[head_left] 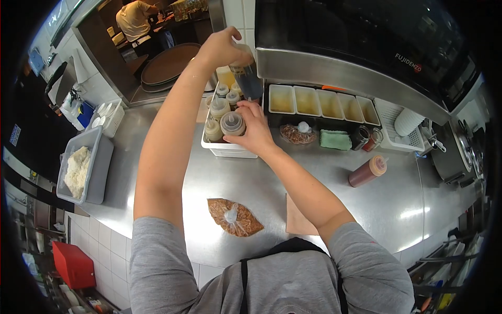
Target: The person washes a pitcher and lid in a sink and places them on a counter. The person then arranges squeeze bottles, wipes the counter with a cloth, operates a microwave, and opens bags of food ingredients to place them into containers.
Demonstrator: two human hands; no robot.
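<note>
My left hand (pixel 222 49) is raised at the back of the counter, its fingers closed around the upper end of a bottle of dark liquid (pixel 247 81). Lower down, my right hand (pixel 257 128) has its thumb and fingers around a squeeze bottle (pixel 232 124) with a clear nozzle cap. This squeeze bottle is at the front of a white bin (pixel 230 152). Several other squeeze bottles stand in the bin, among them a pale one (pixel 213 131) at the front left corner. The dark bottle is over the bin's back right part.
A bag of brown flakes (pixel 235 217) and a reddish squeeze bottle (pixel 368 171) are on the steel counter (pixel 172 196). Behind are sauce tubs (pixel 307 101), a green sponge (pixel 335 139) and small jars (pixel 361 137). A grey tub (pixel 99 162) stands left. Beyond the pass-through is a person (pixel 134 21).
</note>
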